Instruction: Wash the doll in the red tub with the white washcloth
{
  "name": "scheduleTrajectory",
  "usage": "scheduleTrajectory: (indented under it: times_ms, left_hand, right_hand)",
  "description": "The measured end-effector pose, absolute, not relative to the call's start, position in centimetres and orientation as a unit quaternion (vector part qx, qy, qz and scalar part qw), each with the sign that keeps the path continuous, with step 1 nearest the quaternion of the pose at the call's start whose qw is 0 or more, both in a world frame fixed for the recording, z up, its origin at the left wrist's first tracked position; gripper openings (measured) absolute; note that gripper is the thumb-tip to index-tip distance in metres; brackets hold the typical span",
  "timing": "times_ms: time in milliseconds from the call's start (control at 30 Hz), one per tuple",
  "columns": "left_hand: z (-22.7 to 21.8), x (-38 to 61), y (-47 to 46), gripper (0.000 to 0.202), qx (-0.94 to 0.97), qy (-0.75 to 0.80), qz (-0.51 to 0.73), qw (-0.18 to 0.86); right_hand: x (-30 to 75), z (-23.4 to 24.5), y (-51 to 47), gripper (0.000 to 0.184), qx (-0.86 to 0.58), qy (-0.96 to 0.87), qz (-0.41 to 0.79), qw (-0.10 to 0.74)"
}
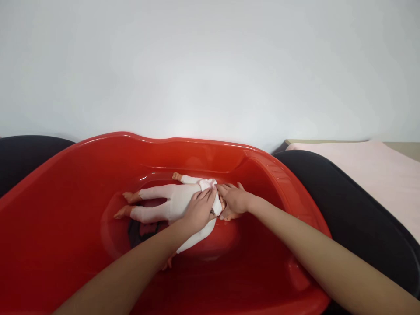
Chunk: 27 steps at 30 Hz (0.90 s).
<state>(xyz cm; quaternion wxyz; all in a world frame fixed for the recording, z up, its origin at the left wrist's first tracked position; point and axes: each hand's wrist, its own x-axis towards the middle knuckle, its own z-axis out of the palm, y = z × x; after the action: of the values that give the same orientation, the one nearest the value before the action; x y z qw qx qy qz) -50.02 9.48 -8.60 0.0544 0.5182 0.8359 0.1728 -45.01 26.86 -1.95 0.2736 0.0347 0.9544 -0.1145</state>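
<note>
A baby doll (183, 199) in a white bodysuit lies on its back in a red baby bathtub (65, 210), legs to the left and head to the right. White cloth with pink trim (207, 183), like a bib, sits at its neck. My left hand (201, 209) reaches across the doll's chest, its fingers and thumb closed on the cloth. Over the doll's head, my right hand (234, 199) meets the cloth's edge from the right, with its outer fingers raised. Both hands hide most of the doll's face, and the fingertips are partly covered.
A dark patch (141, 234) shows on the tub floor beneath the doll's legs. Black rounded surfaces (348, 210) flank the tub on both sides. Pink cloth (374, 175) covers a surface at the right. Behind the tub rises a pale wall (203, 65).
</note>
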Motion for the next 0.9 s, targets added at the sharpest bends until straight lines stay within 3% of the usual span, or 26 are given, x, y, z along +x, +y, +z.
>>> scheduleTrajectory:
  times_ms: [200,333,433,567,733,833,900]
  left_hand:
    - [-7.0,-50.4,9.5,0.052,0.513,0.843,0.139,0.079]
    - [-5.9,-51.0,9.6,0.03,0.498,0.841,0.177,0.112]
    - [-4.8,-51.8,9.3,0.018,0.49,0.829,0.205,0.176]
    - [-3.3,-53.0,8.8,0.031,0.482,0.788,0.266,0.277]
    - [-4.8,-53.5,9.0,0.026,0.472,0.792,0.31,0.232]
    - [-7.3,-52.9,9.3,0.071,0.496,0.812,0.262,0.163]
    - [-8.6,-52.4,9.5,0.09,0.509,0.816,0.233,0.144]
  right_hand:
    - [-45.0,-1.8,27.0,0.127,0.019,0.952,-0.12,0.283]
    - [-44.9,-1.6,27.1,0.119,0.016,0.954,-0.117,0.277]
    - [-44.9,-1.3,27.0,0.122,0.023,0.952,-0.116,0.283]
    - [-45.1,-1.2,26.8,0.129,0.03,0.948,-0.106,0.298]
    - [-45.2,-1.4,26.8,0.116,0.03,0.949,-0.104,0.295]
    - [-45.1,-1.3,26.8,0.117,0.024,0.951,-0.103,0.292]
    - [-45.1,-1.2,26.8,0.117,0.018,0.951,-0.1,0.292]
